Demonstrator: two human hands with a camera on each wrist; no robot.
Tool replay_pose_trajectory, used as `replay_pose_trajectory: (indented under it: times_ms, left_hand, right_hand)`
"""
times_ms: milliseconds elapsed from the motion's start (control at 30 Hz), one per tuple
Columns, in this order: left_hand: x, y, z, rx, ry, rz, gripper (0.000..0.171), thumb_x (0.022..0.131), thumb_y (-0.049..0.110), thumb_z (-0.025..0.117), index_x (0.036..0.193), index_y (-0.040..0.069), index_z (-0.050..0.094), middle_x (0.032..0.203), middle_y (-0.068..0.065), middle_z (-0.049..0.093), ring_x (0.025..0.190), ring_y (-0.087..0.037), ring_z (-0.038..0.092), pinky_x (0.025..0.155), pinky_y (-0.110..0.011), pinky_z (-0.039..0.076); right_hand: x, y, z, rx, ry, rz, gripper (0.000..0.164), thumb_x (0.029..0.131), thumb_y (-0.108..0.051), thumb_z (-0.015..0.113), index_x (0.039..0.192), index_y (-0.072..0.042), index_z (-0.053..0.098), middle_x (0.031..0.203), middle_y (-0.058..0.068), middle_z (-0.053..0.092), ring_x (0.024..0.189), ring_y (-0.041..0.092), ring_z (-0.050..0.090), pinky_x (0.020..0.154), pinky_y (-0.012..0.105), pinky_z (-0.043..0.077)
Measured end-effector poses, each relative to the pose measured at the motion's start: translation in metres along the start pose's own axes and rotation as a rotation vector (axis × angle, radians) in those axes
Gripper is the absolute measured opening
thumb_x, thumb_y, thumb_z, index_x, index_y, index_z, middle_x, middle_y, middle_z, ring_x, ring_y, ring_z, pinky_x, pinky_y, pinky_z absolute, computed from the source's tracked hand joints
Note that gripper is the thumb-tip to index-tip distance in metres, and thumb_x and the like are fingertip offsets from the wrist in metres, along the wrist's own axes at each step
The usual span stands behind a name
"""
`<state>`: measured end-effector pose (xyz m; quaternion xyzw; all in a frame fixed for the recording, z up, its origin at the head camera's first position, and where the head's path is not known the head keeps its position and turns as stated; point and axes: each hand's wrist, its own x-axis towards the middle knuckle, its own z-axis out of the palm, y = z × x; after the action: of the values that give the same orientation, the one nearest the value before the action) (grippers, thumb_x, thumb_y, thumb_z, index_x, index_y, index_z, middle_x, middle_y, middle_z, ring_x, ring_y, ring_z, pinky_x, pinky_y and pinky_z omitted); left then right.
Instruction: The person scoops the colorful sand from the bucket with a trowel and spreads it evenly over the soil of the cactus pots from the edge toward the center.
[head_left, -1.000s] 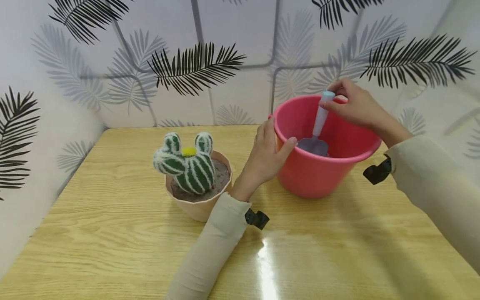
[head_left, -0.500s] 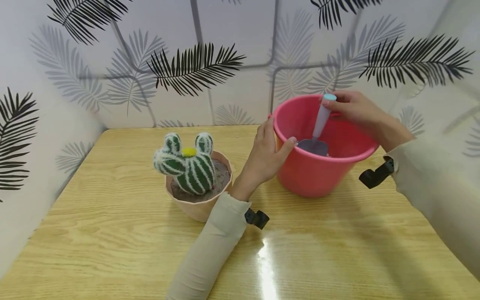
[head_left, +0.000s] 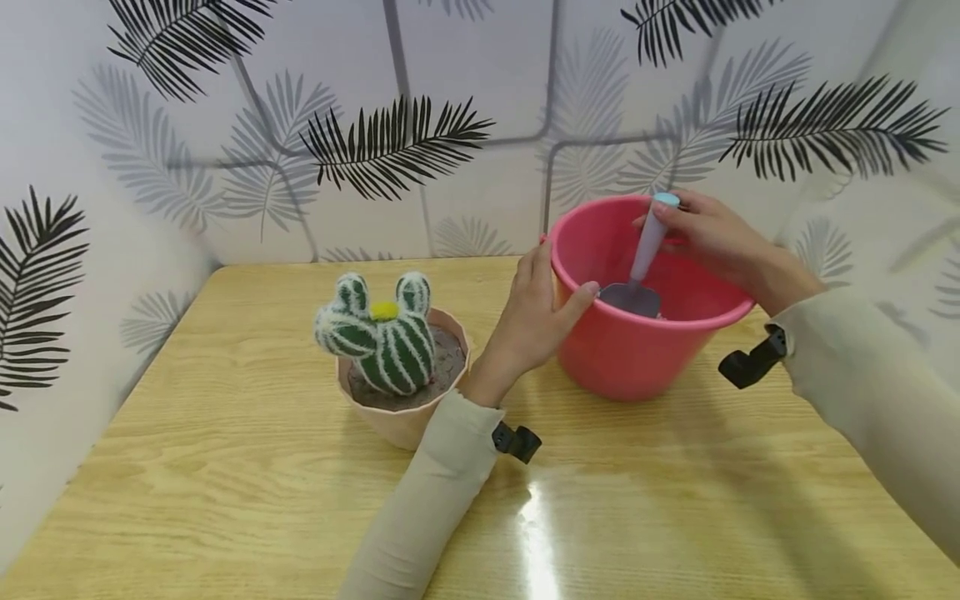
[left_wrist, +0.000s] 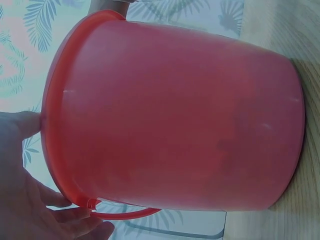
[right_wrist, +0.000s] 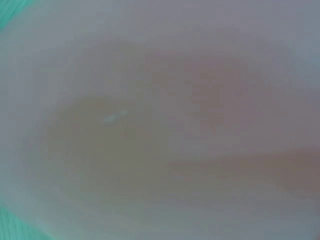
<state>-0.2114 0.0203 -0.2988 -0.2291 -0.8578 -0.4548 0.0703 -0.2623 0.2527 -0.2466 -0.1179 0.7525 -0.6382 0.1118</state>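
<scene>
My right hand (head_left: 712, 232) pinches the upper handle of a small garden trowel (head_left: 647, 248), white with a pale blue end. Its grey blade points down inside a pink-red bucket (head_left: 626, 354) and lies low in it. With thumb and fingers, my left hand (head_left: 528, 312) holds the bucket's left rim. In the left wrist view those fingers sit at the rim beside the red bail handle (left_wrist: 127, 216). To the left stands a peach flowerpot (head_left: 397, 425) of grey-brown soil, with a green-and-white fuzzy cactus (head_left: 397, 358) topped in yellow. The right wrist view is a pinkish blur.
Everything stands on a light wooden table (head_left: 225, 483). A leaf-patterned wall covering (head_left: 480, 192) rises close behind the bucket and along the left. My left forearm passes just right of the pot.
The right hand has come down and turned on the trowel handle, whose top leans slightly further right. The left hand keeps its place on the rim. The head view has shifted slightly.
</scene>
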Motion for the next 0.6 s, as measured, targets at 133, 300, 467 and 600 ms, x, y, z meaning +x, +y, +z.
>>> replay_pose_trajectory:
  times_ms: [133, 300, 467, 600]
  left_hand:
    - [-0.0003, -0.0008, -0.0025, 0.01, -0.013, 0.014, 0.086, 0.082, 0.051, 0.055, 0.144, 0.013, 0.01, 0.144, -0.008, 0.017, 0.128, -0.022, 0.027, 0.098, -0.041, 0.036]
    - [0.0, -0.0001, -0.002, 0.043, -0.054, 0.036, 0.104, 0.072, 0.056, 0.064, 0.144, 0.013, 0.002, 0.147, -0.006, 0.008, 0.13, -0.02, 0.02, 0.098, -0.04, 0.036]
    - [-0.0007, 0.0001, -0.0013, 0.047, -0.082, 0.021, 0.113, 0.069, 0.057, 0.066, 0.144, 0.01, -0.003, 0.148, -0.003, 0.002, 0.133, -0.019, 0.014, 0.1, -0.039, 0.034]
    - [-0.0006, 0.0006, -0.0008, 0.023, -0.087, 0.02, 0.112, 0.069, 0.056, 0.067, 0.144, 0.01, -0.003, 0.148, -0.002, 0.002, 0.133, -0.018, 0.014, 0.1, -0.039, 0.034]
  right_hand:
    - [0.0014, 0.0005, 0.0006, -0.048, 0.014, 0.005, 0.048, 0.089, -0.034, 0.049, 0.125, -0.004, 0.039, 0.097, -0.009, 0.061, 0.093, 0.005, 0.056, 0.079, 0.017, 0.045]
    - [0.0005, -0.0009, 0.0001, -0.104, 0.073, 0.011, 0.053, 0.089, -0.038, 0.047, 0.127, -0.003, 0.036, 0.098, -0.009, 0.06, 0.095, 0.008, 0.054, 0.077, 0.016, 0.045]
    - [-0.0005, -0.0033, -0.0012, -0.105, 0.11, 0.001, 0.059, 0.089, -0.04, 0.046, 0.13, 0.0, 0.031, 0.1, -0.007, 0.059, 0.099, 0.01, 0.052, 0.077, 0.015, 0.044]
    - [-0.0003, -0.0055, -0.0035, -0.058, 0.124, -0.009, 0.052, 0.089, -0.037, 0.048, 0.126, -0.003, 0.036, 0.101, -0.005, 0.059, 0.1, 0.011, 0.052, 0.076, 0.015, 0.045]
